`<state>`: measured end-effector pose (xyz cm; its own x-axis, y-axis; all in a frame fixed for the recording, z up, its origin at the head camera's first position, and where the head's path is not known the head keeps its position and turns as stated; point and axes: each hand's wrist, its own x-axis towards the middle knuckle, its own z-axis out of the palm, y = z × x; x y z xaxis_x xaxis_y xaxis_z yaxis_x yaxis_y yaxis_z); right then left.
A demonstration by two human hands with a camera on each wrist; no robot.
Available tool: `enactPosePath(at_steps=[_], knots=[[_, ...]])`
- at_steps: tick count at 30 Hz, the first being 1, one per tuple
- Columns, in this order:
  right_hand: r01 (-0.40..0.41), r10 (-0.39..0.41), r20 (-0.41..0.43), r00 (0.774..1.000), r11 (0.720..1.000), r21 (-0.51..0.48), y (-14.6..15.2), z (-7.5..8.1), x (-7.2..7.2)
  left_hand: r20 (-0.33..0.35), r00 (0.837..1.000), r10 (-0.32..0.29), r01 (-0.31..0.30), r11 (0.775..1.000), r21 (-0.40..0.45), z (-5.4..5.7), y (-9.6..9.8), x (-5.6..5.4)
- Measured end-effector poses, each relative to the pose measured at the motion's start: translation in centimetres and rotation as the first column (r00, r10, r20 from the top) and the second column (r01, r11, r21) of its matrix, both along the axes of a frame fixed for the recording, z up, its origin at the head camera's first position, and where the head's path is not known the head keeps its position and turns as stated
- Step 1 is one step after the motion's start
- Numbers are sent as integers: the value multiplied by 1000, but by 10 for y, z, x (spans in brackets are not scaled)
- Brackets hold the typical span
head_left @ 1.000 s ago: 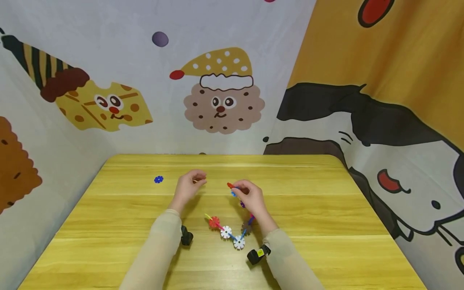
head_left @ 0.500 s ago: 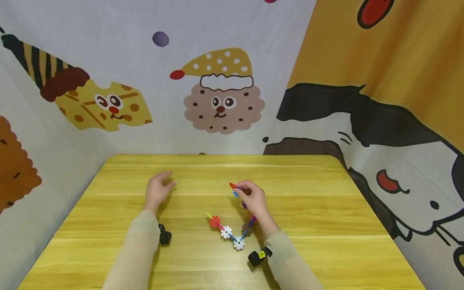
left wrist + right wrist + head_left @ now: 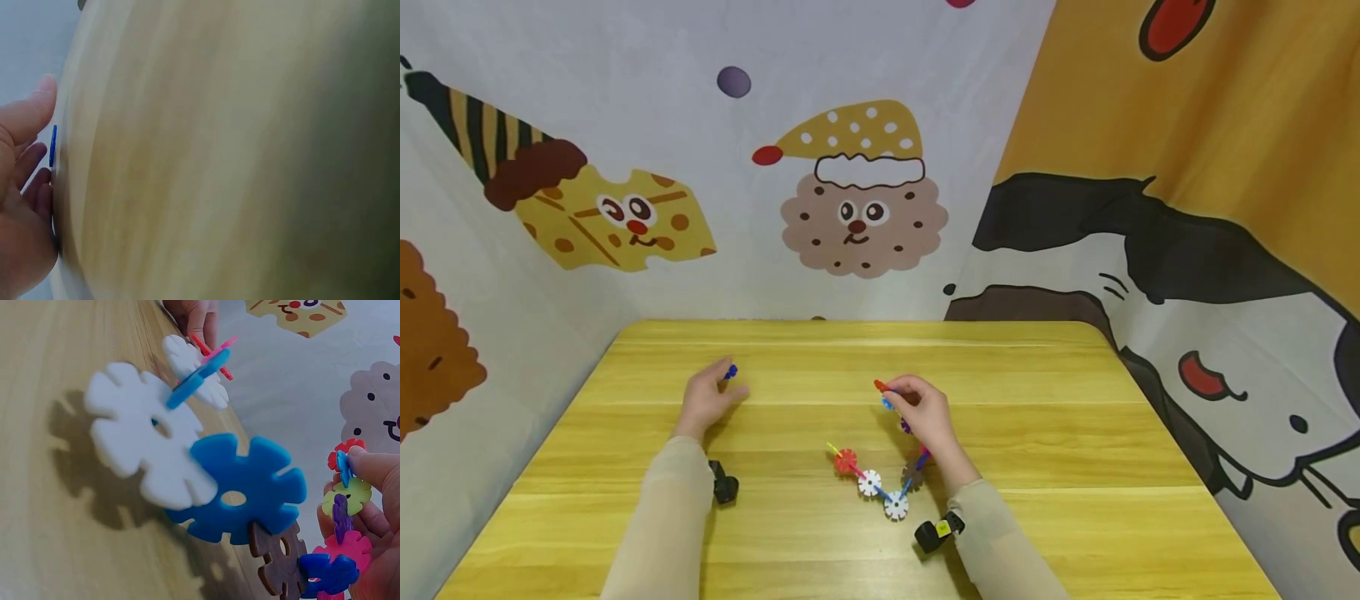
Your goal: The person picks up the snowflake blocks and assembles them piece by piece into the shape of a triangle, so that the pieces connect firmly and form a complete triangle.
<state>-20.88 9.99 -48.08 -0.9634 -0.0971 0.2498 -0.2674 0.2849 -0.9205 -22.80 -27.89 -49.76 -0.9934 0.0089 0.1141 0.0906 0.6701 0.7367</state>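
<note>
My left hand is at a loose dark blue snowflake disc on the left of the table, fingers parted around it. In the left wrist view, the same disc appears edge-on between the thumb and the other fingers, not gripped. My right hand pinches the end of a curved chain of interlocked snowflake discs near its red disc. The right wrist view shows white, light blue, brown, pink, purple and yellow-green discs slotted together, with my right thumb on the light blue and red end.
The wooden table carries the chain at its middle. A red disc with a yellow-green piece forms the chain's other end. A cartoon-printed cloth hangs behind the table. Each wrist wears a black camera.
My left hand has moved left across the table to the dark blue disc, with its fingers spread. My right hand has stayed nearly still, holding the chain end.
</note>
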Motion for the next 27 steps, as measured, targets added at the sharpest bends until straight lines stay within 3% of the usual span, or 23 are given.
enactPosePath(at_steps=[3, 7, 15, 27], knots=[[1, -1, -3, 1000, 1000, 6, 0, -1, -1, 35, 999, -16, 19, 998, -67, 0, 0, 1], [3, -3, 8, 1000, 1000, 18, 0, -1, -1, 27, 1000, -2, 5, 993, -120, -1, 1, 0], [4, -4, -2, 1000, 1000, 26, 0, -1, 0, -77, 995, 59, -65, 994, -88, -6, 2, 2], [7, -7, 0, 1000, 1000, 3, -3, -1, 0, -14, 997, 70, -71, 997, -41, -5, 7, 3]])
